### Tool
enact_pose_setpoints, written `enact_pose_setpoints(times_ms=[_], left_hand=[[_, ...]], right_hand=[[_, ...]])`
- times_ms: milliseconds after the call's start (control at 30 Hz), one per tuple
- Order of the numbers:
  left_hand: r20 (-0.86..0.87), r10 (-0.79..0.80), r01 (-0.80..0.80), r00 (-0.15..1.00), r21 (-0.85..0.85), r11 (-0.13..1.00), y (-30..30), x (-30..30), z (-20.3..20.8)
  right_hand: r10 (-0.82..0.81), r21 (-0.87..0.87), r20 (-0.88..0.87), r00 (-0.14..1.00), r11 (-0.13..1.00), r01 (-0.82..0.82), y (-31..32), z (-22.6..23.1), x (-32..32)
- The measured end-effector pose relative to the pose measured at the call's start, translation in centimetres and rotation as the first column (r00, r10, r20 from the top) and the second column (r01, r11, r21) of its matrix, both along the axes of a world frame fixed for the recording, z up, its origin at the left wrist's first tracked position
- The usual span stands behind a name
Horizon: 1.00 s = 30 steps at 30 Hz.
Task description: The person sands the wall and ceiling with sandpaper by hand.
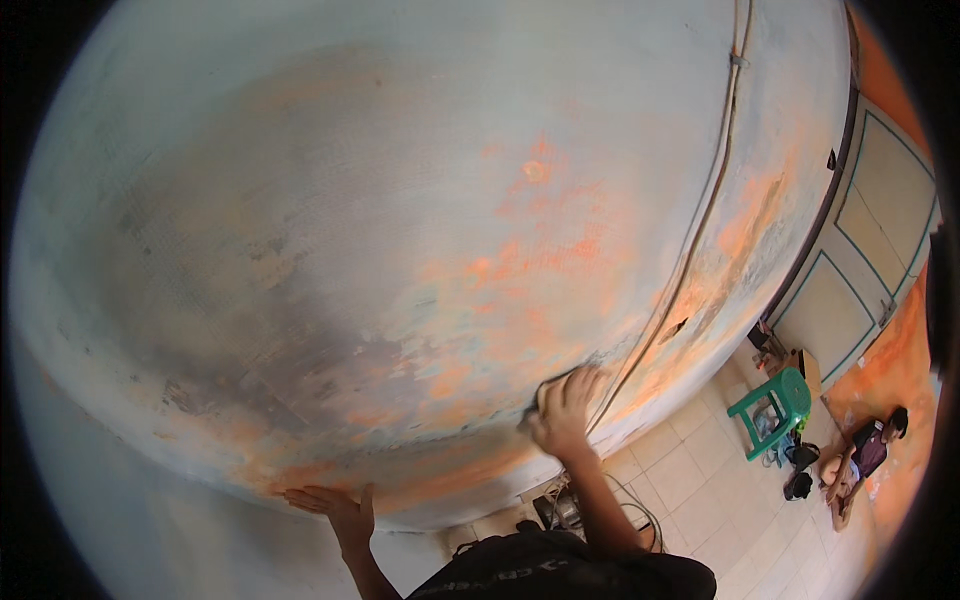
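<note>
A large wall (330, 230) fills most of the view, its pale blue-grey paint worn through to orange patches. My left hand (338, 512) lies against the low part of this wall, fingers stretched out and thumb up, holding nothing. Farther right, my right hand (567, 412) presses on the wall close to a hanging cable. Under its fingers shows the edge of a dark piece that looks like sandpaper (532, 416); most of it is hidden by the hand.
A thin cable (690, 265) runs down the wall's right part. On the tiled floor (675, 475) stand a green plastic stool (783, 398) and dark bags. Another person (865, 455) sits by the orange wall at the right, near a pale door (825, 310). Electrical gear lies below my right arm.
</note>
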<state>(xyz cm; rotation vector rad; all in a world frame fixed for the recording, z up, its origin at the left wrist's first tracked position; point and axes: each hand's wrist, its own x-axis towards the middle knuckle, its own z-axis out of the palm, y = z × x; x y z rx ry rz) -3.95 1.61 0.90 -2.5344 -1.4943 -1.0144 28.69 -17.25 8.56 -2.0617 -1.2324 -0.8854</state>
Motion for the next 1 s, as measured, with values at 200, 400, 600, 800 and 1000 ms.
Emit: enact_pose_setpoints(times_ms=[200,400,600,800,1000], left_hand=[[-0.03,-0.006,0.011,1.0,0.182,0.983,-0.1,0.9,1.3],[0.034,0.043,-0.045,0.999,0.066,0.997,-1.0,1.8,2.2],[0.118,-0.036,0.027,0.992,0.078,0.997,-0.6,0.9,0.2],[0.307,-0.133,0.08,0.942,0.178,0.981,-0.4,1.6,1.3],[0.421,-0.164,-0.02,0.892,0.399,0.917,2.0,2.4,-2.8]], right_hand=[[-0.053,0.514,0.077,0.996,0.858,0.006,-3.2,13.3,8.3],[-0.09,0.553,-0.015,0.996,0.829,0.083,-0.7,8.9,6.6],[0.205,0.282,-0.439,0.875,0.956,-0.082,1.0,-8.4,-4.2],[0.327,0.368,-0.516,0.791,0.919,-0.14,3.1,-8.7,-7.2],[0.365,0.55,-0.589,0.721,0.835,0.027,5.1,-3.3,-10.0]])
